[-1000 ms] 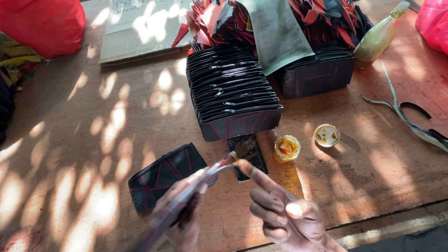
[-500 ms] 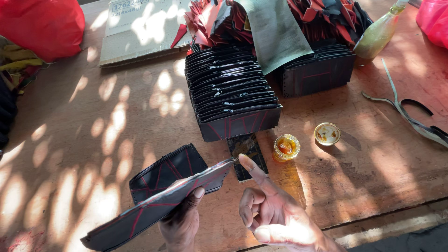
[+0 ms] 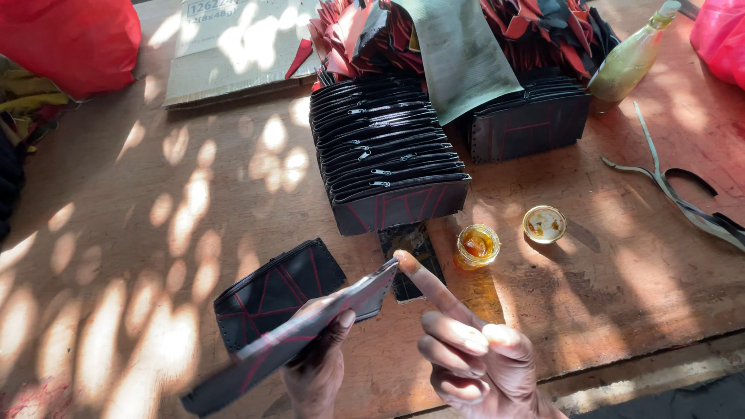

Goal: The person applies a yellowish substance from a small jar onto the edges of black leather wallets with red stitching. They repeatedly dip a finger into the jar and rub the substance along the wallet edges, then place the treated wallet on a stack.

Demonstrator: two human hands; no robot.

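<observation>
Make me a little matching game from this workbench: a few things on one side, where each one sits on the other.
Things:
1. small open jar
2. glass bottle
3. red bag
4. black piece with red lines

Places:
A. far left corner
B. in the left hand
C. far right, beside the stacks
D. just above the right hand

Pairs: 1-D, 2-C, 3-A, 4-B

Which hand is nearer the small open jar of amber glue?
Right. The right hand sits just below the small open jar of amber glue; the left hand, gripping a black leather piece, is farther left.

Right hand's (image 3: pixel 473 353) wrist beyond bottom edge
</observation>
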